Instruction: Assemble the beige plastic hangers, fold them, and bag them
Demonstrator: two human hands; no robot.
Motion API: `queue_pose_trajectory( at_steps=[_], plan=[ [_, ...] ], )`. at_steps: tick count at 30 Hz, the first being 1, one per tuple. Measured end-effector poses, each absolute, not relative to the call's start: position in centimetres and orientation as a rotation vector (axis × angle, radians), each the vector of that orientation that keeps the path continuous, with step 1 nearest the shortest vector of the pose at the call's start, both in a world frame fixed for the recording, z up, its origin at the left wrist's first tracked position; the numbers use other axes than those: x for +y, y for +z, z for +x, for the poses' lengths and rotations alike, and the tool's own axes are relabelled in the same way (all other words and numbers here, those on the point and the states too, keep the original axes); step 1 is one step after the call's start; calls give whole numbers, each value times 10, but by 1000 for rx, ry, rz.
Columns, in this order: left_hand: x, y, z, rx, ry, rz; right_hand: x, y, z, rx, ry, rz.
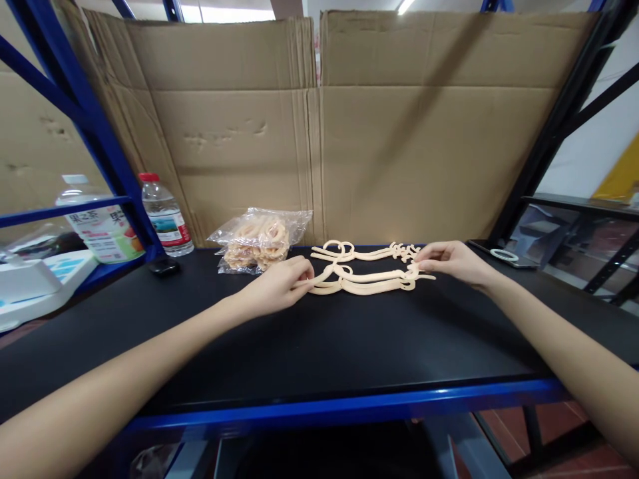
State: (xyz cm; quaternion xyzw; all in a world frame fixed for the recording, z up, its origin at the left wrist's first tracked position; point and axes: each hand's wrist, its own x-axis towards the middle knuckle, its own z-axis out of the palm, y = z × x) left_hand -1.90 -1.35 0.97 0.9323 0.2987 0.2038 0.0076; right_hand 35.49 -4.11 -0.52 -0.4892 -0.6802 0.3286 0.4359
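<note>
Lying across the black tabletop are pale beige, rubbery-looking cords [372, 287], bundled into long strands with loops at the left end and knotted ends at the right. My left hand [282, 283] pinches a cord at the left end of the near bundle. At the opposite end, my right hand [446, 258] has its fingers closed on the knotted end. A second bundle of the same cords [372, 255] lies just behind, with round loops on its left and small branching knots on its right.
Left of the cords sits a clear plastic bag [292, 223] of coiled beige pieces. A red-capped water bottle [167, 216], a larger bottle [102, 226] and a small black object [164, 266] stand farther left. A phone-like slab [522, 261] with a white ring lies right. Cardboard [429, 146] walls the back.
</note>
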Motion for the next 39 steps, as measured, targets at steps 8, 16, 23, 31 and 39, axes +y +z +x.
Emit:
queue_pose_trajectory(
  at_steps=[8, 16, 23, 31, 39],
  plan=[
    [-21, 6, -18, 862, 223, 3076, -42, -3, 361, -2289, 652, -1331],
    [-13, -1, -18, 894, 252, 3146, -39, -9, 362, -2292, 505, -1469],
    [0, -11, -21, 945, 410, 3136, -32, -16, 360, -2302, 371, -1459],
    [6, -19, -23, 909, 525, 3151, -25, -25, 363, -2266, 240, -1415],
    [-1, -11, -20, 900, 535, 3205, -31, -14, 367, -2232, 158, -1440]
  ],
)
